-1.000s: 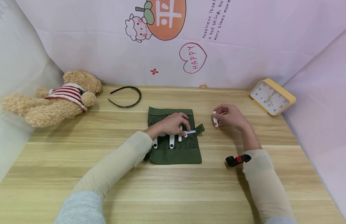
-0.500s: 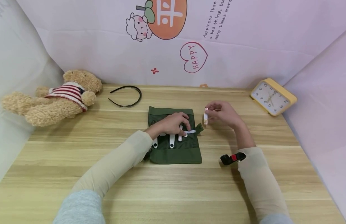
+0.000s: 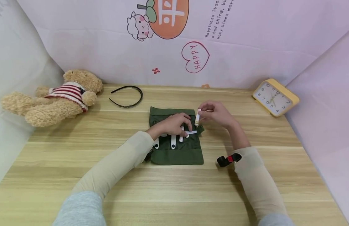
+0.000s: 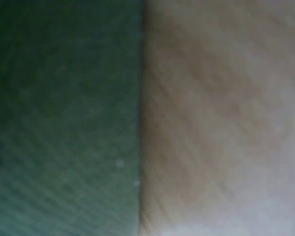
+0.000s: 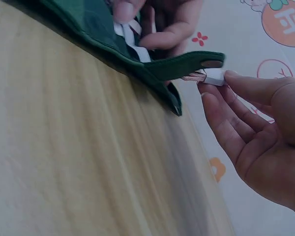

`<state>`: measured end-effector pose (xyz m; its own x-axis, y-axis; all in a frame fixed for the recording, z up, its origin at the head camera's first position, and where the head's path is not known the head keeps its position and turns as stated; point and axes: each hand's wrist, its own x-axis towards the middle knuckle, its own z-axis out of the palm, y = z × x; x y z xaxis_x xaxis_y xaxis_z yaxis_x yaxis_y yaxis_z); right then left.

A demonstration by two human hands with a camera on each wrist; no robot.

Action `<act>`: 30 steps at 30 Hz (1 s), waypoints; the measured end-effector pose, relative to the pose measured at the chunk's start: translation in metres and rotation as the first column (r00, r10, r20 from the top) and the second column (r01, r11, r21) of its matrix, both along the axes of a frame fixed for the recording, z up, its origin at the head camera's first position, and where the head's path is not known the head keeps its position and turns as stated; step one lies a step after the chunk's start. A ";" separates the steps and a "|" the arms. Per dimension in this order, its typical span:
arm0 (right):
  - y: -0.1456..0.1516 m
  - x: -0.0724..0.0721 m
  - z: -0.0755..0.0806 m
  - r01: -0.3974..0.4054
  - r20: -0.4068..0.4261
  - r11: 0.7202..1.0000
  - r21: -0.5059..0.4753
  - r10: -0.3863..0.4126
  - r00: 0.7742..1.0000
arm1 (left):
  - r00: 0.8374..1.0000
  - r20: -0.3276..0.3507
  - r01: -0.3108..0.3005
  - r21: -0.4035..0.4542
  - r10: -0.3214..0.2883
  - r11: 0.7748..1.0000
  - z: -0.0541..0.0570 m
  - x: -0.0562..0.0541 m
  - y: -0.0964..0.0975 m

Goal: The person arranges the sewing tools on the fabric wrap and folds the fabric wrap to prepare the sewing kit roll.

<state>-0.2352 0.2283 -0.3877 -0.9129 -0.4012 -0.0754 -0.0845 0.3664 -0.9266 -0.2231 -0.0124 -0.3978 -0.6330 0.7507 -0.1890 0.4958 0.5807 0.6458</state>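
A dark green fabric pouch (image 3: 177, 157) lies spread on the table, with white-handled tools (image 3: 173, 142) and a small white piece (image 3: 181, 138) in it. Over it, my left hand (image 3: 172, 124) has curled fingers at a white band (image 5: 132, 42), pinching it between thumb and finger. My right hand (image 3: 216, 114) pinches a small white piece with a copper-coloured end (image 3: 198, 117) at the pouch's right edge; its exact kind is unclear. In the right wrist view, that end sits behind the green snap tab (image 5: 187, 64). Part of the pouch is hidden under my left hand.
A teddy bear (image 3: 67, 97) lies at the far left, beside a black headband (image 3: 141, 95). The yellow clock (image 3: 276, 97) stands at the back right. A black strap with a red part (image 3: 229, 159) hangs at my right wrist. Fabric backdrop (image 3: 106, 50) closes off the table's rear.
My right hand has moved left with the small white piece, from beside the pouch to its right edge. The left hand has stayed in place on the pouch.
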 end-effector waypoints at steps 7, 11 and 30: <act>-0.008 -0.001 -0.007 -0.062 0.020 0.998 0.030 0.061 0.998 | 1.000 0.007 -0.002 -0.001 0.002 1.000 0.000 -0.002 0.001; -0.009 -0.003 -0.010 -0.083 0.006 0.995 0.057 0.083 0.997 | 1.000 0.018 -0.005 -0.002 0.005 1.000 0.001 -0.002 0.001; -0.017 -0.003 -0.009 -0.194 0.025 0.961 0.195 0.193 0.981 | 1.000 0.022 0.008 0.022 -0.008 1.000 0.000 -0.003 -0.001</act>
